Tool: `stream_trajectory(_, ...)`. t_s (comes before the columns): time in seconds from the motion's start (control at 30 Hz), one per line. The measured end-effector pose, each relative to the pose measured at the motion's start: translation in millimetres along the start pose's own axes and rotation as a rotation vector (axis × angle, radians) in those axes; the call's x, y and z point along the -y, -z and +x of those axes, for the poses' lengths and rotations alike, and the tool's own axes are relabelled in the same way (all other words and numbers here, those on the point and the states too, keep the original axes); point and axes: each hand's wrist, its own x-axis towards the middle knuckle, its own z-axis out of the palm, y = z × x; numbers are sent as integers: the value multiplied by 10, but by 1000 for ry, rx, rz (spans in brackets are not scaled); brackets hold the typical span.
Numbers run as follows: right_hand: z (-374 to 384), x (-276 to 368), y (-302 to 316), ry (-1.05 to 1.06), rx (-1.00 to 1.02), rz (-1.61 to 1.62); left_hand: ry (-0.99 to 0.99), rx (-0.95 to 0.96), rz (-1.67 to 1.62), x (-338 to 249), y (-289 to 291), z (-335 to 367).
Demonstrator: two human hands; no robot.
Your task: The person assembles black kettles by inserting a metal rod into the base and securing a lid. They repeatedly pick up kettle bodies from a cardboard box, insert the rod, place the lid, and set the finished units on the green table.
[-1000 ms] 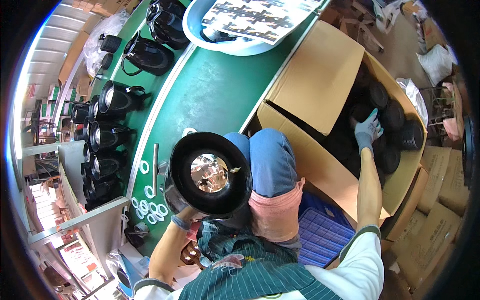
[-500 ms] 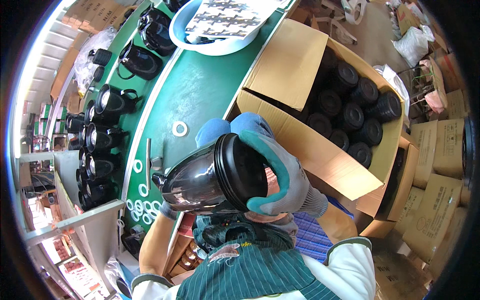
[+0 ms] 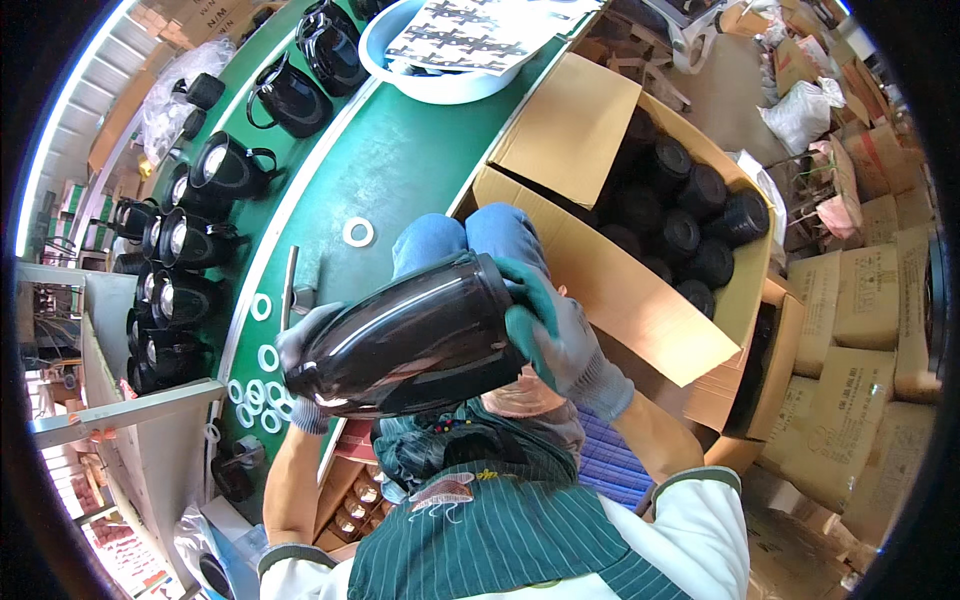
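A glossy black jug (image 3: 400, 335) lies tilted across my lap, its narrower end toward the left and its broad base end toward the right. My left hand (image 3: 305, 350), in a grey glove, grips the narrower end; the jug hides part of its fingers. At the base end, my right hand (image 3: 560, 335), in a grey glove with green palm and fingers, is wrapped round the rim. The underside of the base is turned away from view. One white ring (image 3: 346, 232) lies on the green worktable (image 3: 400, 150) beyond the jug, and several more lie left of my left hand.
Black jugs with handles (image 3: 290, 100) stand along the left of the table. At the back sits a pale blue basin (image 3: 440, 92) with printed sheets on it. An open carton (image 3: 640, 290) on the right holds several black round parts. A metal bar (image 3: 290, 285) stands near my left hand.
The jug has turned so that its ribbed base no longer faces up toward me, and its side now shows. My right hand has shifted round to the far side of the base end.
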Motion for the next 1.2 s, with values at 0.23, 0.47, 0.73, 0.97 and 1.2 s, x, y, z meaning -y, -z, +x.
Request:
stream_trajectory(0.23,-236,-1667,313,-455,440,818,-312,24,119,-314,337,212)
stream_trajectory(0.47,130,21,-366,501,145,-14,439,52,-910,306,-81,-276)
stream_trajectory(0.73,-21,-809,-250,-146,119,452,-309,-76,75,9,463,118)
stream_trajectory(0.97,231,-220,-549,230,33,52,248,-21,-634,700,-64,-331)
stream_trajectory(1.2,383,-174,-491,70,16,193,-104,-124,-166,381,317,84)
